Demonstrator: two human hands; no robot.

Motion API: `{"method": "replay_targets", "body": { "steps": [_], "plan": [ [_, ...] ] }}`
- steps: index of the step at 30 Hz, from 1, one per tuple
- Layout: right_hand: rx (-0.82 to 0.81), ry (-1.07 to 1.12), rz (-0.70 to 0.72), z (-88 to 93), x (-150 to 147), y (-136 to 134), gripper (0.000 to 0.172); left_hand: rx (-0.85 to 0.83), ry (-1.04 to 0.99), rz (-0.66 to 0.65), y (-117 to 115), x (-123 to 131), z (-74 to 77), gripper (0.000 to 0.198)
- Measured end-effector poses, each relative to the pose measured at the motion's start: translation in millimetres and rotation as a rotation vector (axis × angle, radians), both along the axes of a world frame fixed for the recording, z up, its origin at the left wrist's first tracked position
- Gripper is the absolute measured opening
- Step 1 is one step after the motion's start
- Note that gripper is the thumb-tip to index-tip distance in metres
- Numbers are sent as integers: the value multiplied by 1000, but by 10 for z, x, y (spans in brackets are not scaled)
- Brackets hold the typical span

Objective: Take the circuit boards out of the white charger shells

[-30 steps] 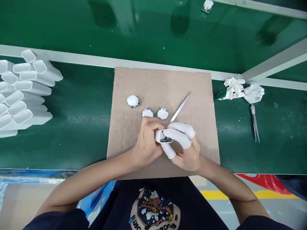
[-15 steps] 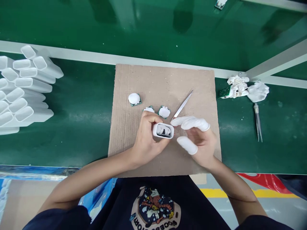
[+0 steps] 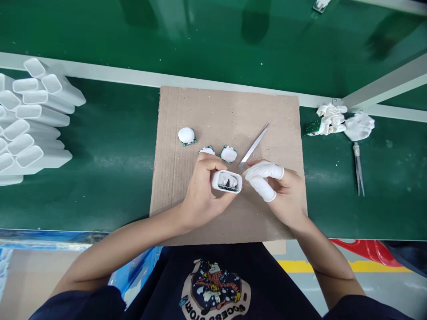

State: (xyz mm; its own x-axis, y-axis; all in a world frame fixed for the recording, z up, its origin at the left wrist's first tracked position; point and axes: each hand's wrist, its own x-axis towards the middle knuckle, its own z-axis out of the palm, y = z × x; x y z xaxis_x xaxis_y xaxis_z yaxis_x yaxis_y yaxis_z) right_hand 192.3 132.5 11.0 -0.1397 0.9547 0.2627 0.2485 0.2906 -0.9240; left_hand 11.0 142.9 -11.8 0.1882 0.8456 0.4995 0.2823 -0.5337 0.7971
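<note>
My left hand (image 3: pixel 203 189) is closed around a white plastic housing (image 3: pixel 215 183), its open end facing up. Inside the housing sits a circuit board (image 3: pixel 228 181) with pins and a white part. Just right of the opening, my right hand (image 3: pixel 275 186) has its thumb and fingers, in white finger cots, pinched together; whatever may be between the tips is hidden. Beyond my hands lie small green circuit boards with white tops: one at the left (image 3: pixel 187 136), one by the left knuckles (image 3: pixel 207 150) and one beside it (image 3: pixel 229 154). Metal tweezers (image 3: pixel 254 146) rest near my right fingertips.
A cardboard sheet (image 3: pixel 180 178) covers the middle of the green bench (image 3: pixel 110 178). White housings (image 3: pixel 50 116) are stacked at the left. Crumpled finger cots (image 3: pixel 330 119), a green board (image 3: pixel 313 127) and a second pair of tweezers (image 3: pixel 358 171) lie at the right, near a shelf post (image 3: pixel 383 82).
My right hand's thumb and fingers, spread apart before, have come together in a pinch beside the housing. My left hand still holds the housing in the same place.
</note>
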Motion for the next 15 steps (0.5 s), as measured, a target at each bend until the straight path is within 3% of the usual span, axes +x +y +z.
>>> {"method": "replay_targets", "body": {
  "steps": [5,10,15],
  "plan": [
    [-61,-10,-16,37,-16,10,10,11,42,-34,14,8,-10,43],
    [110,-245,47,81,21,3,16,119,91,-67,8,17,-54,46],
    [155,-415,116,62,50,-7,14,112,201,-177,-12,-18,-136,50]
  ]
}}
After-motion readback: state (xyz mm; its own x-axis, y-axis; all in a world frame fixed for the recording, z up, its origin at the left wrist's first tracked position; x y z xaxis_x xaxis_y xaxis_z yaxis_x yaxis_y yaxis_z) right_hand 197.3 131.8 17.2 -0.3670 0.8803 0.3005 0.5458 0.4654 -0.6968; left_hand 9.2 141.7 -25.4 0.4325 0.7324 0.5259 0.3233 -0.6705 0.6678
